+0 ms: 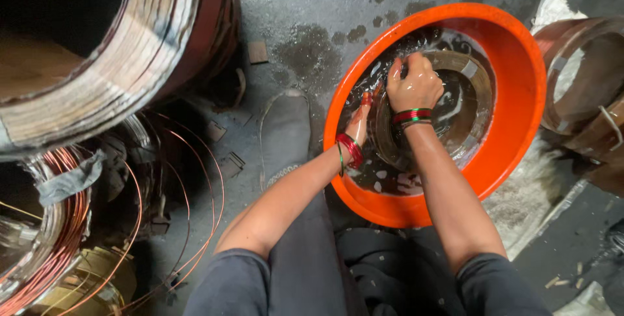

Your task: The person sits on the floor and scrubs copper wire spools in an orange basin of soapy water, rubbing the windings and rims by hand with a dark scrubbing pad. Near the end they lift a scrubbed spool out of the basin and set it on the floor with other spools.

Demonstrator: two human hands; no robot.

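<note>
An orange plastic basin point(520, 95) holds dark water and a brown wound coil ring point(478, 82). My right hand point(414, 84), wet and wearing red and green bangles, is closed on the ring's upper left rim. My left hand point(359, 123), also with red bangles at the wrist, dips into the water against the ring's left side; its fingers are partly submerged, so the grip is unclear.
Large wound coils point(110, 63) and loose copper wire loops point(58, 238) crowd the left. More brown coil rings point(585, 88) stand at the right edge. The grey concrete floor point(305, 30) is wet and stained. My shoe point(283, 131) rests beside the basin.
</note>
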